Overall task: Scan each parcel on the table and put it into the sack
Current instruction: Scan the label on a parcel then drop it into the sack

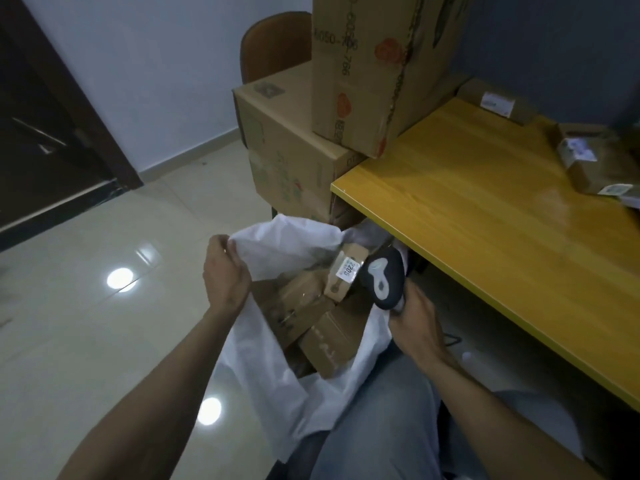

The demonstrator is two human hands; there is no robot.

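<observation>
A white sack [277,393] stands open on the floor between my knees and the table. Several brown cardboard parcels lie inside it; the topmost parcel [346,271] carries a white label with numbers. My left hand [225,271] grips the sack's far left rim and holds the mouth open. My right hand [412,317] grips a dark handheld scanner [382,277] at the sack's right rim, its head over the labelled parcel. More parcels [588,161] with white labels lie on the yellow wooden table [485,220] at the far right.
Large cardboard boxes [374,71] are stacked beside and on the table's left end, in front of a brown chair back [273,43]. A dark door [45,133] stands at the left. Glossy tiled floor [104,323] lies to the left of the sack.
</observation>
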